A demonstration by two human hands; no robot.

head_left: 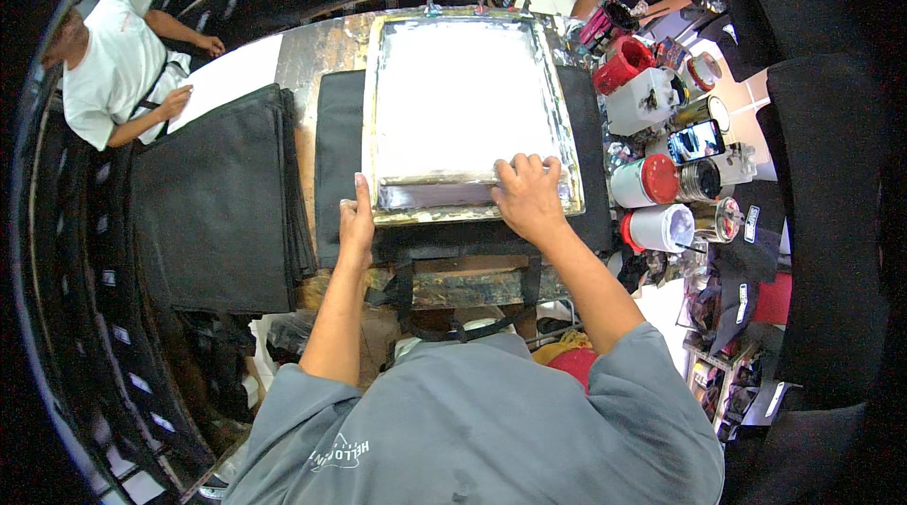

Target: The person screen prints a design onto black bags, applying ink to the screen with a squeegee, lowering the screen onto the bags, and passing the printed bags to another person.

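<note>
A screen-printing frame point(371, 118) with a bright white mesh and paint-stained edges lies flat over a black fabric bag point(338, 136), whose handles hang toward me. Beside the frame's near left corner, my left hand point(355, 226) grips the edge with its thumb pointing up. Across the near end of the mesh runs a squeegee point(430, 178), a long bar with a pale purple-grey strip next to it. My right hand point(531, 191) has its fingers curled over the bar's right part; the palm side is hidden.
A stack of black bags point(213, 212) lies to the left. Beyond it, a person in a white shirt point(113, 61) stands at a white sheet point(236, 75). Paint tubs point(631, 184), jars and a lit phone point(695, 141) crowd the right. Another person's arm point(666, 4) shows far right.
</note>
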